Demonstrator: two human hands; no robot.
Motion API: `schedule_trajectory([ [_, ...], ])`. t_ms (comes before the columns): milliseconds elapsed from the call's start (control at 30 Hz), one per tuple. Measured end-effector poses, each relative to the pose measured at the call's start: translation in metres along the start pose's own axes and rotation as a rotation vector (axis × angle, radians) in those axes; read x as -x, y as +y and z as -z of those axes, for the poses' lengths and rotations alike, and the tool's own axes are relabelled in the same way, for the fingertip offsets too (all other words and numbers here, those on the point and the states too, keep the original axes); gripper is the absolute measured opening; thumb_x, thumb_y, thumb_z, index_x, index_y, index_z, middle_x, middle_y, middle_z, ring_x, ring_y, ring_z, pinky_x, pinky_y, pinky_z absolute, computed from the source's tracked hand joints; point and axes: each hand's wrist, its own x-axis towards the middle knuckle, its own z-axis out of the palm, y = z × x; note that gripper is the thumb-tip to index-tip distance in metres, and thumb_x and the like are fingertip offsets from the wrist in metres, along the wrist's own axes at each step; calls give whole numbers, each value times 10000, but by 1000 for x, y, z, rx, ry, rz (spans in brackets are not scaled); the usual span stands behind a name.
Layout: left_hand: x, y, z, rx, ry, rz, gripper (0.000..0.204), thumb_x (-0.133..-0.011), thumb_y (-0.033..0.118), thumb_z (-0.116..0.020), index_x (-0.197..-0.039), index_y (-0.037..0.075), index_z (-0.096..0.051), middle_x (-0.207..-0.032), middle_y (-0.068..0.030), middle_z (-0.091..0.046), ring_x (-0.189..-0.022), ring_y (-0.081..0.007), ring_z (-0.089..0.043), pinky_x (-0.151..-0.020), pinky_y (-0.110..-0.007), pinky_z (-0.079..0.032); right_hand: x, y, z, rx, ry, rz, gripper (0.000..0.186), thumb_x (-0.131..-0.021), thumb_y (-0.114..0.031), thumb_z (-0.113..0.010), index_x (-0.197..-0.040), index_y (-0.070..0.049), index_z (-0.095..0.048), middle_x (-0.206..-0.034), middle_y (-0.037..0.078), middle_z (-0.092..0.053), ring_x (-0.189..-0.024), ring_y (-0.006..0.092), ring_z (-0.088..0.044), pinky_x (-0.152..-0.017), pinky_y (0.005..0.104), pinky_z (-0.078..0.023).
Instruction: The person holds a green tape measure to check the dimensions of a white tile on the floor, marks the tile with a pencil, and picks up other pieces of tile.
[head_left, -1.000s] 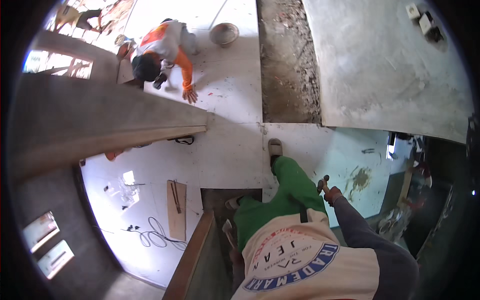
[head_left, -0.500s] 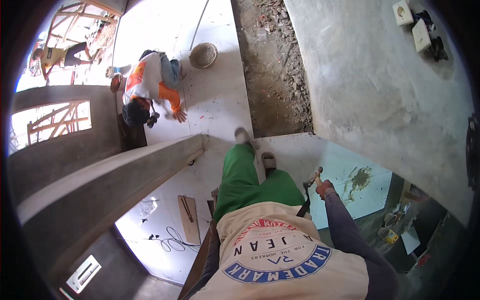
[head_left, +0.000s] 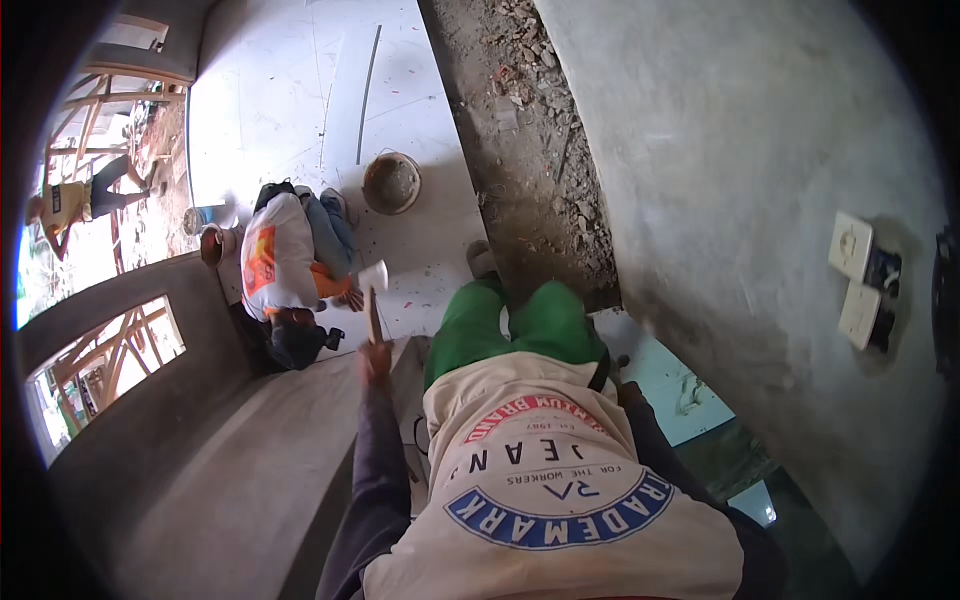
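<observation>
My left hand point(head_left: 376, 364) grips the wooden handle of a tool point(head_left: 374, 318) held upward. Its flat pale head point(head_left: 372, 277) shows just in front of a crouching co-worker; its exact kind I cannot make out. By my right hip, my right hand point(head_left: 630, 396) is closed and partly in shadow. The small dark head of the hammer point(head_left: 622, 361) sticks out beyond it, with most of its handle hidden.
The co-worker point(head_left: 290, 260) crouches on the pale tiled floor point(head_left: 290, 90), beside a round bucket point(head_left: 391, 184). A strip of bare soil and rubble point(head_left: 540, 130) runs along the grey wall point(head_left: 720, 150). Two socket plates point(head_left: 856, 280) hang from it. A concrete ledge point(head_left: 230, 480) lies left.
My left hand has come up into view with the wooden-handled tool. My right hand has drawn back toward my hip with the hammer. I have stepped forward, and the view has shifted.
</observation>
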Motion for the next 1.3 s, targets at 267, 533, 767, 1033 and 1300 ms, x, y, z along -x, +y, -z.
schedule_trajectory([
  [267,-144,244,127,769,-133,-101,104,-856,134,-665,-906,44,-684,-681,44,-519,-614,-84,-450,-577,-319,-397,-22,-216,47,68,-18,57,221,-910,-161,-705,-943,54,-670,-719,157,-653,-563,280,-657,-493,443,-523],
  [533,-186,302,54,362,397,92,435,-795,357,-716,-921,-58,-743,-761,-220,-725,-720,-365,-701,-719,-493,-556,-97,-501,103,215,-108,166,217,-901,-159,-714,-919,54,-677,-699,166,-649,-540,288,-643,-480,454,-512],
  [767,-163,320,62,426,214,427,498,-723,401,-737,-1023,5,-778,-851,-243,-759,-836,-398,-758,-777,-478,-580,-122,-726,156,129,-170,195,214,-893,-156,-722,-897,54,-683,-683,173,-645,-520,296,-631,-468,463,-502],
  [1033,-287,446,168,727,335,474,374,-755,307,-773,-990,16,-768,-761,-142,-732,-724,-259,-712,-713,-414,-550,-80,-1009,148,-11,-121,364,170,-881,-116,-720,-832,39,-671,-646,152,-624,-478,288,-603,-464,458,-507],
  [1300,-485,496,386,820,468,292,353,-760,274,-749,-981,-2,-745,-779,-189,-715,-741,-311,-706,-730,-431,-543,6,-1166,72,1474,31,759,353,-930,-184,-662,-1171,71,-698,-1001,223,-762,-865,363,-760,-796,466,-606],
])
